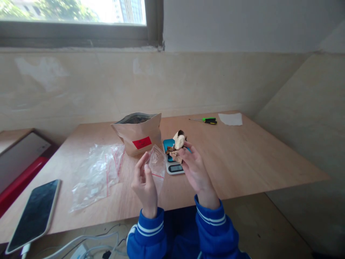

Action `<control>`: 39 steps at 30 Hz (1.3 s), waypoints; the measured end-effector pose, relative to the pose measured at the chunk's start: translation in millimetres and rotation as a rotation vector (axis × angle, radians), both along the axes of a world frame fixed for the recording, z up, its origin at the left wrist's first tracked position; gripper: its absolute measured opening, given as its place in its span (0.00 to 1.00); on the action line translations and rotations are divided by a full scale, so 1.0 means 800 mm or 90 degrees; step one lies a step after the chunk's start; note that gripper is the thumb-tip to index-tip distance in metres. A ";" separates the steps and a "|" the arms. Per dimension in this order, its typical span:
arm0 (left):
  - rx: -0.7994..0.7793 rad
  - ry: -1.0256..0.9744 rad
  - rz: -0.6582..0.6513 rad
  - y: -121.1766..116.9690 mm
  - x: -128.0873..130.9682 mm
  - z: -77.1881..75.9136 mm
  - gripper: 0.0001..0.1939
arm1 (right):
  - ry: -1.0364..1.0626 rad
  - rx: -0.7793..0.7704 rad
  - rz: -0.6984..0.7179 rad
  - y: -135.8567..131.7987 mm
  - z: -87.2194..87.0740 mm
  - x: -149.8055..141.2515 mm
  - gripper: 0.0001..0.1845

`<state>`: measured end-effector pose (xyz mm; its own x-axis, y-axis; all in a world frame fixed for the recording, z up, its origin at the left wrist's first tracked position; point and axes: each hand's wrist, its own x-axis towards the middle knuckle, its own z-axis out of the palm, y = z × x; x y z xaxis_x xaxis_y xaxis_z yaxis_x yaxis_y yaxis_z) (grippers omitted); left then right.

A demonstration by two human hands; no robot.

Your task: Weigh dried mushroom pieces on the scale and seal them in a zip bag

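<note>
My left hand [144, 180] pinches a small clear zip bag [157, 162] with a red seal line, held up above the wooden table [242, 158]. My right hand [192, 167] is closed on a few dried mushroom pieces [178, 142], pale and brown, held just right of the bag's mouth. Behind both hands sits a small digital scale [174, 166] with a blue top and a lit display. A brown paper pouch [138, 135] with a red label stands open just behind the scale's left side.
A pile of clear zip bags [98, 172] lies left of my hands. A smartphone [35, 214] on a white cable rests at the table's near-left edge. A green-handled screwdriver [206, 120] and a white paper [230, 118] lie at the far side.
</note>
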<state>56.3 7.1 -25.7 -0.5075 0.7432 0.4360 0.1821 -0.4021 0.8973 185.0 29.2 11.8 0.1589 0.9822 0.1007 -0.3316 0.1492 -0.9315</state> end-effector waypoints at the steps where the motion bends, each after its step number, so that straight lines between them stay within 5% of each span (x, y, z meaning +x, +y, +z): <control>1: -0.003 0.005 0.002 -0.001 0.001 0.000 0.16 | 0.025 0.000 0.029 -0.004 0.004 -0.011 0.24; 6: 0.021 0.022 0.046 -0.004 0.006 0.001 0.15 | -0.068 0.036 0.027 -0.011 0.000 -0.048 0.16; 11: 0.041 0.015 0.081 -0.004 0.009 -0.003 0.15 | -0.386 0.068 0.143 -0.024 0.000 -0.047 0.08; 17: 0.066 0.022 0.113 -0.002 0.005 -0.006 0.14 | -0.652 0.169 0.124 -0.035 0.011 -0.039 0.14; 23: 0.066 -0.015 0.087 0.001 -0.004 -0.010 0.15 | -0.691 0.188 0.162 -0.035 0.013 -0.033 0.18; 27: 0.071 -0.035 0.075 0.002 -0.007 -0.009 0.14 | -0.599 0.191 0.080 -0.033 0.011 -0.032 0.10; 30: 0.090 -0.058 0.079 0.002 -0.010 -0.006 0.14 | -0.498 0.217 -0.064 -0.014 -0.004 -0.027 0.09; 33: 0.104 -0.078 0.084 0.002 -0.015 -0.002 0.13 | -0.555 0.170 -0.174 0.021 -0.037 -0.017 0.12; 39: 0.094 -0.117 0.063 0.001 -0.027 0.000 0.13 | -0.830 0.071 -0.098 0.060 -0.088 -0.008 0.17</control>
